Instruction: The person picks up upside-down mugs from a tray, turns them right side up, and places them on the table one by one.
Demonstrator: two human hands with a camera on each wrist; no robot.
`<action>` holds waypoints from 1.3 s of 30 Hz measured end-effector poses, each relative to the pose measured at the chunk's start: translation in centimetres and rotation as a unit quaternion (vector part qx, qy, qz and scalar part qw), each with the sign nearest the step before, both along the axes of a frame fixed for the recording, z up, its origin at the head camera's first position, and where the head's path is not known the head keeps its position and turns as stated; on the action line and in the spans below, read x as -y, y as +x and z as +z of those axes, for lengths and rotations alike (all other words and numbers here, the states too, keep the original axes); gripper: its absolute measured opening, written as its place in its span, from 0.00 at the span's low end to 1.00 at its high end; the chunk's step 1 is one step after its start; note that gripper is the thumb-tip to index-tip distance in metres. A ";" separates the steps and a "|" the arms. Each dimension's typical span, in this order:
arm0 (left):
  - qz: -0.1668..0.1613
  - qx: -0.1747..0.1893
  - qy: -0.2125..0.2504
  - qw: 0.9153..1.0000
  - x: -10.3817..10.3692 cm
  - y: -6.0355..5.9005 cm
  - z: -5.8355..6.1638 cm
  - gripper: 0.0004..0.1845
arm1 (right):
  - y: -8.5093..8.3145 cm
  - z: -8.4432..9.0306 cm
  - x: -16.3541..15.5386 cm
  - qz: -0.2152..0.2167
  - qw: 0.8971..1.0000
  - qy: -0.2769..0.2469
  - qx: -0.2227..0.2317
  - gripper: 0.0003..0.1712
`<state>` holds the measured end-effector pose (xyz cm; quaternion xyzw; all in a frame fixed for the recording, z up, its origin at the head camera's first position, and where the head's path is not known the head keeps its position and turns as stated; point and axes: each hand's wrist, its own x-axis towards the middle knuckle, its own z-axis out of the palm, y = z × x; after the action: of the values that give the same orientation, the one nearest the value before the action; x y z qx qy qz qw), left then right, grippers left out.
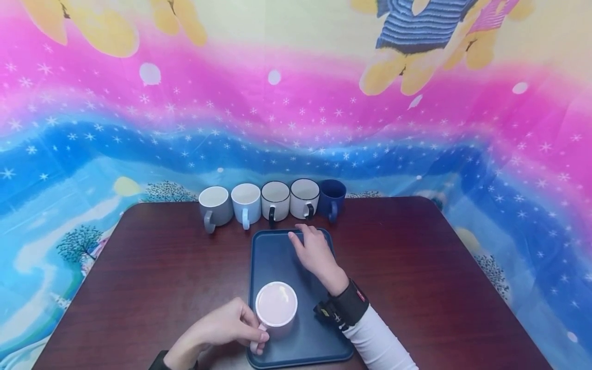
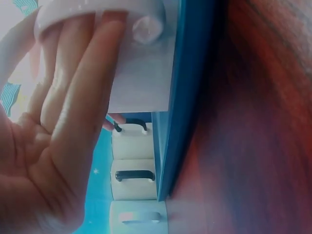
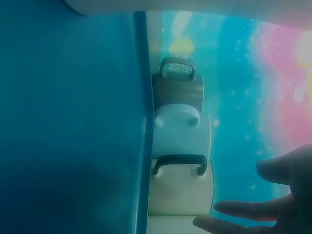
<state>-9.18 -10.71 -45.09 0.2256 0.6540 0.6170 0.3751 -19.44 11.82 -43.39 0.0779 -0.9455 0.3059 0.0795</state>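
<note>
A pale pink mug (image 1: 276, 304) is upright over the near part of the dark blue tray (image 1: 270, 254). My left hand (image 1: 226, 325) holds it by the handle, fingers curled through the loop, as the left wrist view also shows on the mug (image 2: 141, 78). Whether its base touches the tray cannot be told. My right hand (image 1: 319, 254) hovers over the tray's far right part, fingers extended and holding nothing. Just beyond its fingertips stands a white mug (image 1: 303, 199) with a black rim and black handle.
Along the table's back edge, left of that mug, stand a grey mug (image 1: 215, 205), a light blue mug (image 1: 246, 205) and another black-rimmed white mug (image 1: 275, 201). A navy mug (image 1: 332, 198) ends the row. Behind hangs a patterned cloth (image 1: 277, 133). The table (image 1: 416, 267) is dark reddish wood.
</note>
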 end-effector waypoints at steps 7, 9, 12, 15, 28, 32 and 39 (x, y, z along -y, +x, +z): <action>0.058 -0.053 -0.064 0.995 -0.4 0.6 0.8 0.12 | -0.1 0.0 -0.3 -0.009 1.000 0.000 0.005 0.26; 0.072 -0.094 -0.096 0.988 -0.4 0.7 1.2 0.11 | -0.1 0.1 -0.4 -0.011 1.000 0.000 0.006 0.27; 0.085 -0.147 -0.126 0.977 -0.3 0.8 1.6 0.10 | -0.2 0.1 -0.6 -0.015 1.000 0.001 0.006 0.27; 0.090 -0.176 -0.140 0.970 -0.1 0.8 2.0 0.10 | -0.2 0.1 -0.8 -0.017 1.000 -0.001 0.005 0.27; 0.136 -0.220 -0.198 0.946 -0.2 0.4 2.6 0.13 | -0.3 -0.1 -1.3 -0.025 1.000 -0.010 0.011 0.28; 0.163 -0.221 -0.191 0.942 -0.4 0.1 2.5 0.14 | -0.3 0.1 -1.4 -0.027 1.000 -0.010 0.011 0.27; 0.210 -0.139 -0.111 0.961 -0.6 -0.8 2.4 0.14 | -0.2 0.4 -1.3 -0.032 0.999 -0.017 0.014 0.27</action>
<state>-9.97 -10.08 -42.70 0.1242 0.7967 0.5680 0.1652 -19.61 13.14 -43.04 0.0424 -0.9433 0.3200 0.0775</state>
